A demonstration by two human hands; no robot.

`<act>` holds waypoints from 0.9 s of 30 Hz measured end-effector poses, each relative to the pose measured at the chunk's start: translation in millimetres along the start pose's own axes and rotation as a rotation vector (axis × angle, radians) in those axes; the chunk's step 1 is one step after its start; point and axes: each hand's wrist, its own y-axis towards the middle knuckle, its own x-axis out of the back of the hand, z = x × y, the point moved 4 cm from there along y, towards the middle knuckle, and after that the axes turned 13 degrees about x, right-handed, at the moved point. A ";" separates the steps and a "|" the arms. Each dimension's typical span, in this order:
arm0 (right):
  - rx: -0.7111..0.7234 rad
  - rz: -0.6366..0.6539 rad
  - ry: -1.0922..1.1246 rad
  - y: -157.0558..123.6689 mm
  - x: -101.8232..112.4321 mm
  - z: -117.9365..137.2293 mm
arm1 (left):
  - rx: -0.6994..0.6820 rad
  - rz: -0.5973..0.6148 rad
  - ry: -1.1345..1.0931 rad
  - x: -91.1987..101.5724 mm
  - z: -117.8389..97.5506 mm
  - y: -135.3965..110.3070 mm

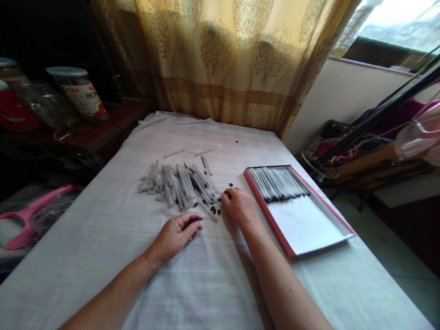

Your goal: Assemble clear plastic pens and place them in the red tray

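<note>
The right hand (239,206) lies knuckles up at the near right edge of the pile (178,185) of clear tubes in the middle of the desk (103,256). Its fingers are curled down among the small black caps (216,210) scattered there. Whether the fingertips have already closed on a cap I cannot tell, since the hand's back hides them.

The left hand (178,231) rests on the white cloth just near of the pile, apart from it. Its fingers are loosely curled under with the thumb beside them. Nothing shows in it, though the palm is hidden.

To the right, well apart from the pile, lies a red-rimmed tray (302,229). A neat row of pens (277,183) fills its far end (black tips all pointing near), and the near half is bare.

By the look of it, the step in hand is picking a part from the loose heap, with the right hand doing the picking and the left waiting. The caps are tiny and lie close among the tubes, so lifting one calls for a fine fingertip pinch that does not nudge the tubes around it.
</note>
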 end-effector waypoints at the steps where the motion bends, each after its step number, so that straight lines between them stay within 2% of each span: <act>1: -0.023 -0.051 0.038 -2.3 2.1 -4.6 | -0.001 0.000 0.004 0.1 0.6 0.4; 6: -0.102 -0.442 0.382 -26.8 16.0 -34.8 | -0.021 -0.007 0.049 0.0 4.6 0.7; 8: -0.136 -0.539 0.573 -38.8 18.6 -42.9 | -0.109 -0.085 0.117 2.2 2.4 -1.9; 9: -0.146 -0.549 0.660 -43.7 18.9 -44.0 | -0.195 -0.154 0.174 4.0 -0.9 -4.5; 11: -0.114 -0.488 0.790 -50.4 18.4 -38.7 | -0.422 -0.320 0.319 7.2 -10.0 -12.6; 13: -0.010 -0.371 0.854 -53.4 17.9 -25.5 | -0.635 -0.465 0.471 8.4 -18.3 -21.5; 16: 0.134 -0.227 0.878 -54.6 15.9 -5.6 | -0.796 -0.575 0.656 9.0 -23.6 -27.3; 19: 0.164 -0.174 0.902 -53.4 10.2 2.7 | -0.796 -0.511 0.780 9.2 -20.5 -22.4; 23: 0.136 -0.219 0.873 -50.6 1.1 -0.6 | -0.659 -0.437 0.781 13.4 -12.1 -12.2; 25: 0.098 -0.247 0.731 -49.1 -1.8 -3.8 | -0.600 -0.439 0.734 16.1 -10.3 -9.6; 27: 0.062 -0.210 0.523 -46.8 -4.4 -4.0 | -0.561 -0.440 0.686 18.1 -10.0 -8.4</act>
